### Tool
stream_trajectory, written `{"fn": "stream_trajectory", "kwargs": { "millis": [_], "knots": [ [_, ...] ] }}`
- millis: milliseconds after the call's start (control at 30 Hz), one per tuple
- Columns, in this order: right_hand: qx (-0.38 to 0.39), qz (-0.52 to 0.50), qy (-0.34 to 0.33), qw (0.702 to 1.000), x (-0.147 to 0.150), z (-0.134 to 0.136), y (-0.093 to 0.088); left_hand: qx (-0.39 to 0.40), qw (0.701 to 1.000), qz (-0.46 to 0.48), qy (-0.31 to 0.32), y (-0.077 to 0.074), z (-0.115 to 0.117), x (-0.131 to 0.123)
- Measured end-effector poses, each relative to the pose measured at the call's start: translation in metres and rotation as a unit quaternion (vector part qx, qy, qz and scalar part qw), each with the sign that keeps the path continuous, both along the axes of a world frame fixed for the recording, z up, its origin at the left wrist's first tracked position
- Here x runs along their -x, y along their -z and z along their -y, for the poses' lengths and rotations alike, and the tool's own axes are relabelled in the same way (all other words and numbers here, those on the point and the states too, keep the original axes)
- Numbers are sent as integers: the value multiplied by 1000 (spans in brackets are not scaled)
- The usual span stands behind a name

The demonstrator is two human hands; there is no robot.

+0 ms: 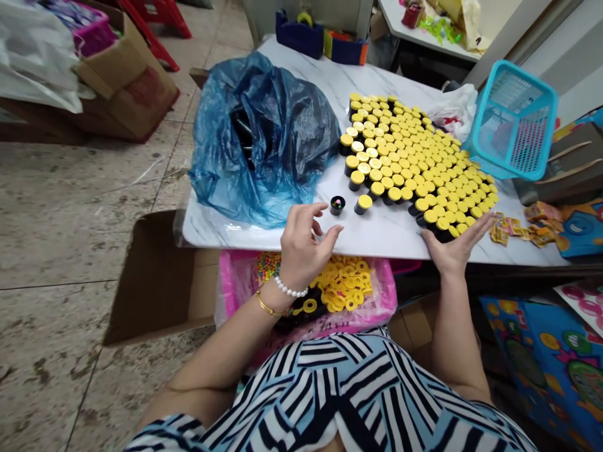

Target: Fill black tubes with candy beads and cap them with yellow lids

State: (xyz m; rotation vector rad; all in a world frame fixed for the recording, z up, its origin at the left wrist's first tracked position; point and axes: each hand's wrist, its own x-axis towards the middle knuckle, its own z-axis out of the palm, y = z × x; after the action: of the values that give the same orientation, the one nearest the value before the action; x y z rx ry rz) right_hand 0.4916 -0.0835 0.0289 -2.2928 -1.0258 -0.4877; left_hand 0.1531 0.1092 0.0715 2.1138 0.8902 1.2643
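Note:
My left hand [308, 242] hovers over the table's front edge, thumb and fingers apart, holding nothing. Just beyond its fingertips stands an uncapped black cup [337, 204] with small coloured beads inside. A single yellow-capped black container [363, 204] is to the right of the cup. My right hand [455, 245] is spread, its palm and fingers against the front right edge of a large cluster of yellow-capped containers [405, 150]. Below the table edge, a pink basket [389, 289] holds yellow rings [346, 282] and coloured beads [267, 265].
A blue plastic bag [264, 138] covers the table's left part. At the right are a turquoise basket [516, 119], a white plastic bag [455, 112] and small orange packets [541, 223]. An open cardboard box [155, 282] lies on the floor at left.

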Motion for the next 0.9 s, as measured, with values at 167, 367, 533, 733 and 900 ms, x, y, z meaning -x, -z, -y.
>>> {"fn": "stream_trajectory", "kwargs": {
  "millis": [167,367,533,733,900],
  "knots": [
    [-57,76,1,995,25,5,-6,-12,997,-70,23,8,-19,-8],
    [1,101,-8,995,43,-8,-3,33,983,-173,43,15,-46,-38],
    [20,33,25,999,32,-13,2,41,979,-192,53,12,-45,-30],
    [-18,57,29,998,48,-3,-9,22,990,-114,77,0,-19,21],
    [28,12,23,999,47,10,-8,54,985,-132,98,27,21,79]
  ]
}}
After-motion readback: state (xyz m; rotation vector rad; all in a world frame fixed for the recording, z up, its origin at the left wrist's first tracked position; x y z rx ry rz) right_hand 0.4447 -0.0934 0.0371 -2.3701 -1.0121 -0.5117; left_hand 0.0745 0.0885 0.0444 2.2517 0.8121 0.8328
